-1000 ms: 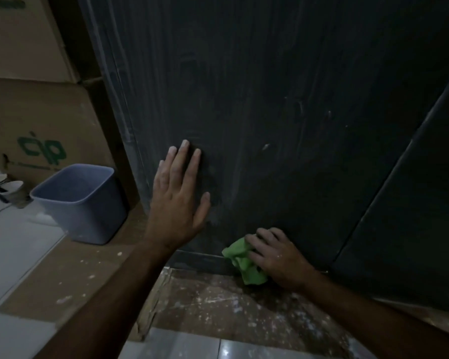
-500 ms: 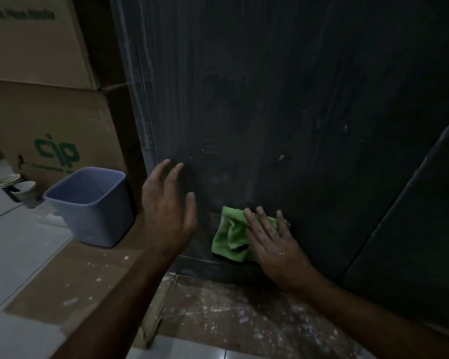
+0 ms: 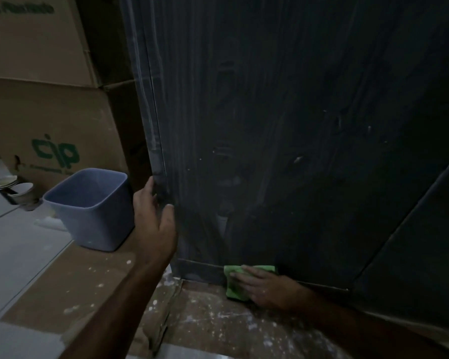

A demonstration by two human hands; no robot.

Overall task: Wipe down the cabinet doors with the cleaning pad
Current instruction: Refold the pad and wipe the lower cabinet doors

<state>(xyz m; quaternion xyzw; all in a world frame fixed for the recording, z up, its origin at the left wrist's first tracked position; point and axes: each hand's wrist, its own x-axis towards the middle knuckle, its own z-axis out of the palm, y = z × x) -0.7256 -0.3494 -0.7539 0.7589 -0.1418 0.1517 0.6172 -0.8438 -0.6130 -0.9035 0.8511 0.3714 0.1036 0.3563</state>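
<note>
Head view: right hand (image 3: 267, 288) flat on cleaning pad (image 3: 235, 286) against cabinet door (image 3: 283, 125).

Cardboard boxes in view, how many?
2, both left of the dark cabinet: upper box stacked on the green-logo lower box. More may be out of frame.

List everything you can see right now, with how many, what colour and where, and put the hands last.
door: one, dark, centre, streaked
second door: one, dark, right
pad: one, green, at the door's bottom edge
bin: one, blue-grey, on the floor left of the door
boxes: two, brown cardboard, stacked at left, green print
cups: a few, pale, far left on the floor
floor: pale tiles, brown sheet with white specks
left hand: grips the door's left edge
right hand: presses the pad on the door's bottom edge
</note>
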